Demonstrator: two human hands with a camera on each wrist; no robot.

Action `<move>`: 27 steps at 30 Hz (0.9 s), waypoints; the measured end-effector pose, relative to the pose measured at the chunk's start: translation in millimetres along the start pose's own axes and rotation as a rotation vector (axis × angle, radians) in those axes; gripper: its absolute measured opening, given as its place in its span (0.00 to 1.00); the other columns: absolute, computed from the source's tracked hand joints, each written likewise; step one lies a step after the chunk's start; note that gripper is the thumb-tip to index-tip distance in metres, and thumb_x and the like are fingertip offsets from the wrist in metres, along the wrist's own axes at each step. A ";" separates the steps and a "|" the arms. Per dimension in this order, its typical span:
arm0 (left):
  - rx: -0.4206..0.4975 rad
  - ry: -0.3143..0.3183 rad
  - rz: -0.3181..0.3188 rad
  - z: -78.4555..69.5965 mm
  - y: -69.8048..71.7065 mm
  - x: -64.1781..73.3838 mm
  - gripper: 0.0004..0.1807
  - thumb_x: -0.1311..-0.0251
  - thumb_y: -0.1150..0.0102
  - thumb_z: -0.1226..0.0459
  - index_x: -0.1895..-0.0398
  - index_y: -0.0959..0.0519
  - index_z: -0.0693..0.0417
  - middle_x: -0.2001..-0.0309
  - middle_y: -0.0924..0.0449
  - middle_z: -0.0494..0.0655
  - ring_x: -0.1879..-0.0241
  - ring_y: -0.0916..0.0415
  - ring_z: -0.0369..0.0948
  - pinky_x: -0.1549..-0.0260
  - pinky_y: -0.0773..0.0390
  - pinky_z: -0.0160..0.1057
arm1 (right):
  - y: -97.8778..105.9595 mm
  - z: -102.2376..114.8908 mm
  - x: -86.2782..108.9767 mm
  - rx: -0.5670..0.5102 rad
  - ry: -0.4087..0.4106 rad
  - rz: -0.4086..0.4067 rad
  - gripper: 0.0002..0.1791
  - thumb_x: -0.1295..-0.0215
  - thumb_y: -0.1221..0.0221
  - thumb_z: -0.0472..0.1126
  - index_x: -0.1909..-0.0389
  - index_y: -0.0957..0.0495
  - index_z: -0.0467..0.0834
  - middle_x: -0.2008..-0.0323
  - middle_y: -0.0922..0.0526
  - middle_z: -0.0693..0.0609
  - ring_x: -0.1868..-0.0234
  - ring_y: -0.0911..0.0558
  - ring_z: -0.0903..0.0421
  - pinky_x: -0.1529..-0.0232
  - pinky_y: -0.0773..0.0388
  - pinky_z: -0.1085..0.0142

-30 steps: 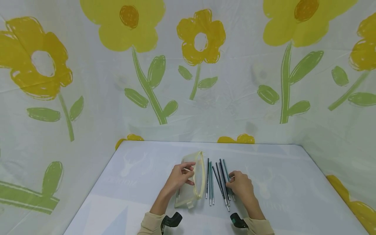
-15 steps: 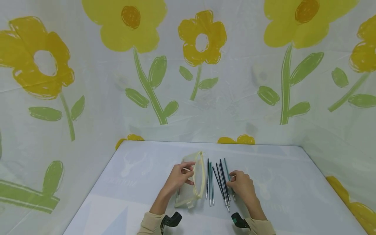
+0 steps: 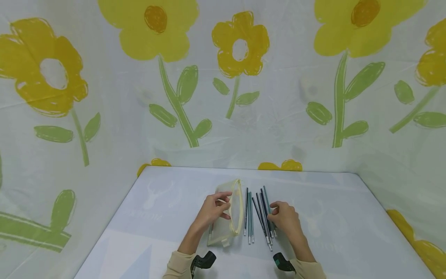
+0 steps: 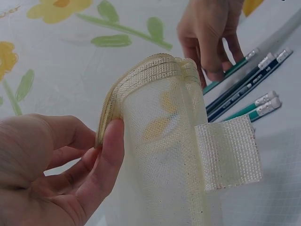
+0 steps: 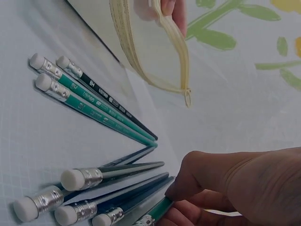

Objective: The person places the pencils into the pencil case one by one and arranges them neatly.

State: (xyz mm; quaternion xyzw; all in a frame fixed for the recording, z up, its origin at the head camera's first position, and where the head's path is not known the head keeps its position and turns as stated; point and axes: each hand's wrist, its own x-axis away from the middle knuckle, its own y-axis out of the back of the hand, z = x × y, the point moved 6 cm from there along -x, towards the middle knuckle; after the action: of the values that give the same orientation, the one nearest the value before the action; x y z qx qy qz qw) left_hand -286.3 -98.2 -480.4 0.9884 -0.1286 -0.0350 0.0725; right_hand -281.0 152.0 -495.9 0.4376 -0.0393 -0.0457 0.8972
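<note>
A pale yellow mesh pencil case (image 3: 221,234) stands with its zip mouth open toward the right. My left hand (image 3: 213,209) pinches the zip edge of the case between thumb and fingers, as the left wrist view shows up close. At the right of a pencil group, my right hand (image 3: 286,219) pinches a green pencil (image 5: 160,209) between thumb and fingers. That pencil has a white eraser end pointing toward the person. Beside it lie several dark pencils (image 3: 263,213) with white erasers, close together and slightly fanned.
Between the case and the fanned group lie two green pencils (image 5: 89,103) and a black pencil (image 5: 101,92), side by side. A fabric tab (image 4: 230,153) sticks out from the case. Flower-printed sheets (image 3: 278,128) rise behind and beside the white table (image 3: 348,224).
The green pencil in my right hand first swung slightly right, then moved back left against the dark pencils, its far end now a bit farther away. My left hand and the case stay put.
</note>
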 end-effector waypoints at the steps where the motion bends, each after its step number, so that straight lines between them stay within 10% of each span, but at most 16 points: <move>1: 0.002 -0.001 0.001 0.2 0.0 -0.3 0.23 0.35 0.47 0.71 0.36 0.27 0.64 0.55 0.27 0.59 0.66 0.26 0.39 0.72 0.10 0.43 | -0.2 1.1 0.5 -0.003 -0.004 0.003 0.19 0.46 0.33 0.36 0.52 0.19 0.34 0.72 0.18 0.48 0.74 0.24 0.55 0.77 0.23 0.66; 27: -0.016 0.000 0.009 -1.6 0.1 1.7 0.23 0.35 0.46 0.71 0.36 0.27 0.63 0.55 0.28 0.59 0.66 0.26 0.41 0.72 0.10 0.41 | -3.6 45.7 10.3 -0.133 0.012 0.028 0.19 0.45 0.34 0.36 0.51 0.18 0.37 0.71 0.18 0.48 0.77 0.23 0.58 0.76 0.15 0.69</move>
State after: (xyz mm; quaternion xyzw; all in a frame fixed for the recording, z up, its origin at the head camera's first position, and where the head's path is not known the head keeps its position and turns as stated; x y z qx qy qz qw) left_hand -284.6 -98.5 -478.9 0.9872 -0.1327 -0.0357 0.0807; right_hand -276.0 112.9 -470.3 0.3769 -0.0369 -0.0331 0.9249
